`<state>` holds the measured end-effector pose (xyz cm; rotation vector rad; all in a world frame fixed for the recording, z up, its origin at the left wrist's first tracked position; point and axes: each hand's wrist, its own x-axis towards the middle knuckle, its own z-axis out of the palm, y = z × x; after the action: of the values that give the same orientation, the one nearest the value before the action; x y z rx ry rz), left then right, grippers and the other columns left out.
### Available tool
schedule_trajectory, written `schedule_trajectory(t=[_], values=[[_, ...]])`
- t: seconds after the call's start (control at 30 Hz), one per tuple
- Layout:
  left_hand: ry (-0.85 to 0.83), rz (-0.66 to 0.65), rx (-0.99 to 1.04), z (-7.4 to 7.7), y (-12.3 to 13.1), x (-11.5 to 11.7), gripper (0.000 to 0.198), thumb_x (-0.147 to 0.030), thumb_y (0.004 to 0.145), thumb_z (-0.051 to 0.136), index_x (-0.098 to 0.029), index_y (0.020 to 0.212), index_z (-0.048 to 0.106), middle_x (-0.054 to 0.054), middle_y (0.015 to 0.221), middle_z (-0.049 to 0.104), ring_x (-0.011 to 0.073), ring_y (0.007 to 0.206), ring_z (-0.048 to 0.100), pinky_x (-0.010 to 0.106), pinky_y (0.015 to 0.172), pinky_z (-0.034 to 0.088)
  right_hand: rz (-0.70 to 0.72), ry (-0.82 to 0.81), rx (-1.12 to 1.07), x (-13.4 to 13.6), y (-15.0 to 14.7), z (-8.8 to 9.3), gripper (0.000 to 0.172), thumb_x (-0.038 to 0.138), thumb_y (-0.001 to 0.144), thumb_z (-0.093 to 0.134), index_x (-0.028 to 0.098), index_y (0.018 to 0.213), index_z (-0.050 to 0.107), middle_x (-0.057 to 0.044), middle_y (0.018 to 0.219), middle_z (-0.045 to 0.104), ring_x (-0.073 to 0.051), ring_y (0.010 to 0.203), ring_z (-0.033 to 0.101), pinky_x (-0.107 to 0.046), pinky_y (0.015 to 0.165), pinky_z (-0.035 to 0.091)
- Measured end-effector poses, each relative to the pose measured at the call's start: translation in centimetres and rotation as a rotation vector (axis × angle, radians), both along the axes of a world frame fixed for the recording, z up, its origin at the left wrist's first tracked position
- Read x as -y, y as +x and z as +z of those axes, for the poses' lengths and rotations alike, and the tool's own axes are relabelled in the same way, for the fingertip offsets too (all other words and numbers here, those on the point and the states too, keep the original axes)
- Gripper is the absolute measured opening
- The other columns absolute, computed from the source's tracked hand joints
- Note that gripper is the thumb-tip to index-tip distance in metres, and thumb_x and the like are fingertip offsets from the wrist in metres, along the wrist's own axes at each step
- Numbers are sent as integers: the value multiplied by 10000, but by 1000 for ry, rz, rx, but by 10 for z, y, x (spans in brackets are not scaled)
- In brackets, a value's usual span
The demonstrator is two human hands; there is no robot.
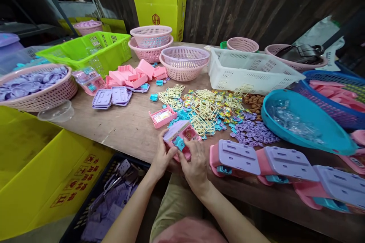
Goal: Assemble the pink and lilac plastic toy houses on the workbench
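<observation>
Both my hands hold a pink and purple plastic toy [180, 131] with a blue piece [179, 143] on its front, at the table's near edge. My left hand [162, 157] grips its left side, thumb near the blue piece. My right hand [196, 163] closes on the right side, fingers beside the blue piece. Just behind the toy lies a small pink tray [162, 116] with a printed card in it. Pale yellow plastic frames [203, 112] and blue parts are heaped beyond it. Purple round pieces [251, 131] are piled to the right.
Pink toys with purple lids [239, 155] line the near edge at right. Baskets [184, 57], a white crate [251, 72], a green crate [85, 51] and a blue basin [302, 121] ring the table. A yellow carton [37, 174] and dark crate [114, 197] stand below left.
</observation>
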<state>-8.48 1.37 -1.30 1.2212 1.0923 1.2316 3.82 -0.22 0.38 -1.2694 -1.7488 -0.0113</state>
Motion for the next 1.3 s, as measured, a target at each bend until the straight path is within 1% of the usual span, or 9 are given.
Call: schedule_trajectory(t=[0.07,0.17,0.33,0.53,0.67,0.8,0.97,1.07,1.3], values=[[-34,13,33,2,5,-1,761,-464,680,682,-221,1266,263,112,1313,411,270,1225,411,426,1049,301,-55,22,77,2,-3,-5,227,281,902,459,163,1084,527,-101,924,624,-257,895,558,-460,828,458],[-67,21,44,8,9,-2,792,-424,626,724,-228,1242,267,105,1282,447,261,1183,457,413,1025,334,-91,14,114,5,-7,-9,233,231,911,396,162,1100,514,-94,881,608,-260,893,551,-456,796,473],[-92,-66,-12,18,6,-4,805,-439,652,700,-238,1270,227,90,1215,521,239,1128,511,387,998,369,-72,58,51,4,-8,-6,221,246,898,398,171,1081,496,-73,840,565,-243,858,540,-446,770,498],[-114,-169,-55,24,-3,-4,894,-512,656,695,-236,1320,163,103,1259,507,249,1165,498,389,1023,352,-7,110,-38,-1,-6,-5,190,289,867,444,168,1004,492,-69,814,536,-224,802,512,-419,721,509],[-133,-180,-72,22,-7,-7,933,-513,644,709,-255,1339,144,103,1333,447,255,1217,454,392,1052,320,-41,140,-82,-4,-11,-5,147,281,851,455,173,945,484,-60,783,511,-215,772,499,-398,704,509],[-169,-207,-60,20,-10,-8,944,-528,641,709,-252,1344,144,106,1341,446,259,1233,443,388,1061,313,-60,138,-109,-5,-14,-6,144,253,831,457,175,950,480,-60,786,505,-221,794,505,-403,714,503],[-186,-237,-49,25,-11,-7,948,-478,667,715,-265,1352,95,101,1350,430,246,1247,429,385,1071,303,-74,72,-134,1,-18,-12,189,272,811,509,183,972,464,-54,799,495,-227,799,495,-430,744,491],[-187,-226,-52,27,-10,-8,954,-474,658,725,-260,1352,106,106,1333,447,254,1227,451,398,1061,318,-89,30,-161,2,-19,-14,157,266,800,514,205,936,465,-43,795,481,-225,783,482,-434,725,478],[-181,-265,-17,30,-8,-9,966,-496,639,738,-247,1353,136,116,1307,485,260,1209,476,404,1055,324,-95,101,-186,1,-15,-9,144,269,808,499,213,918,426,-33,782,470,-212,758,479,-414,700,474]])
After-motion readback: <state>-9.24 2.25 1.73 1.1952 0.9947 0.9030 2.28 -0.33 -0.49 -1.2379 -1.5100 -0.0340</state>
